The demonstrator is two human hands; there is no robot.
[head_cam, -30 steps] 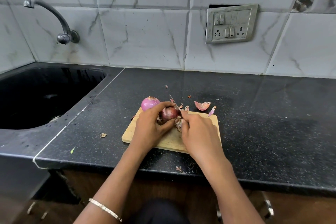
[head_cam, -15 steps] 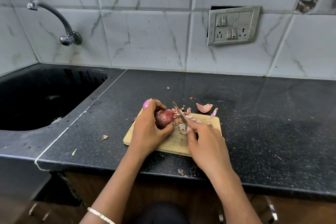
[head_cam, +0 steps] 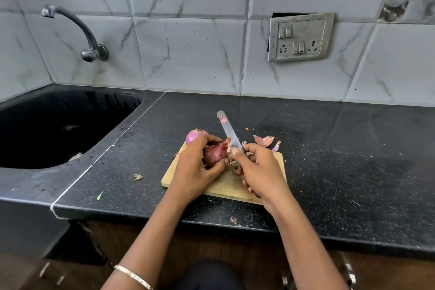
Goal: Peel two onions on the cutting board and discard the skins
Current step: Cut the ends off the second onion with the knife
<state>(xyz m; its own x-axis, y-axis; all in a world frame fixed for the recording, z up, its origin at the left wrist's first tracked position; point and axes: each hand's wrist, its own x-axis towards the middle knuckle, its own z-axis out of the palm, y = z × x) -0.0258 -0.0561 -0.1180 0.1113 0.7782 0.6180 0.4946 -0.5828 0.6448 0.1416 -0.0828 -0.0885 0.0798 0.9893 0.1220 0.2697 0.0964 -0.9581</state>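
My left hand [head_cam: 194, 167] grips a dark red onion [head_cam: 214, 154] just above the wooden cutting board [head_cam: 226, 186]. My right hand [head_cam: 261, 172] holds a knife [head_cam: 228, 130], blade pointing up and away, its base against the onion's right end, where loose skin [head_cam: 234, 165] hangs. A second, paler peeled onion [head_cam: 194, 136] sits at the board's far left corner, partly hidden behind my left fingers. Torn skin pieces [head_cam: 263, 140] lie at the board's far edge.
The board lies on a black speckled counter [head_cam: 341, 160]. A black sink [head_cam: 58, 125] with a wall tap [head_cam: 77, 30] is to the left. Small skin scraps [head_cam: 137, 177] are scattered on the counter. A switch panel [head_cam: 301, 36] is on the tiled wall.
The knife blade has swung upward, now pointing away over the counter. My left hand has turned the dark onion slightly and both hands stay over the board.
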